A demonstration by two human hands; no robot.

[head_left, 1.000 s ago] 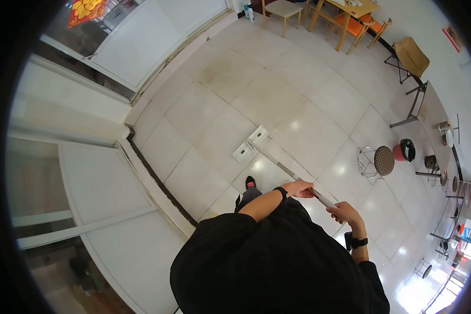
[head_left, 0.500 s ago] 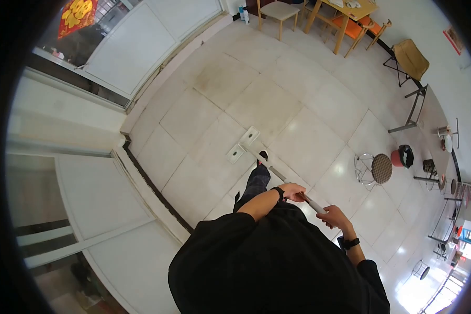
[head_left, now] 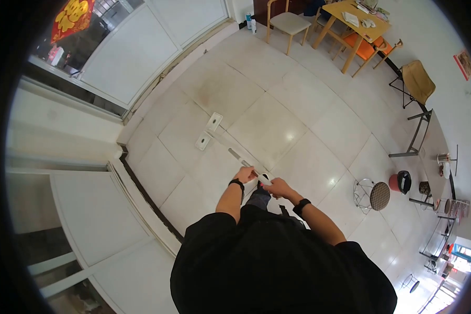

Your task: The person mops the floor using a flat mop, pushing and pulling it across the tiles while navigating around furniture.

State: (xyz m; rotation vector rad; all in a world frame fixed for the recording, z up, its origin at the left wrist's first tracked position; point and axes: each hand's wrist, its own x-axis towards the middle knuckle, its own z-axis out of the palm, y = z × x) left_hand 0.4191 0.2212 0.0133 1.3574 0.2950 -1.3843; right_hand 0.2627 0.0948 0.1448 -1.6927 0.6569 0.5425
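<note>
A long pole (head_left: 237,155) slants from my hands toward the upper left, to a flat mop head (head_left: 203,140) with two pale rectangular plates lying on the tiled floor. My left hand (head_left: 246,175) is wrapped round the pole, lower down it and nearer the mop head. Close behind it, my right hand (head_left: 278,188) grips the pole near its top end. Dark bands circle both wrists. A shoe shows partly under the pole, between the hands.
White panelled doors (head_left: 99,209) and a low ledge run along the left. A round stool (head_left: 379,196), a red bin (head_left: 394,182) and a grey table (head_left: 435,141) stand at the right. At the top are a wooden table (head_left: 345,18), chairs and bottles (head_left: 253,26).
Both hands and the pole have moved left, and my right hand has come closer to my left. The mop head has slid up and left over the floor. The view has shifted slightly.
</note>
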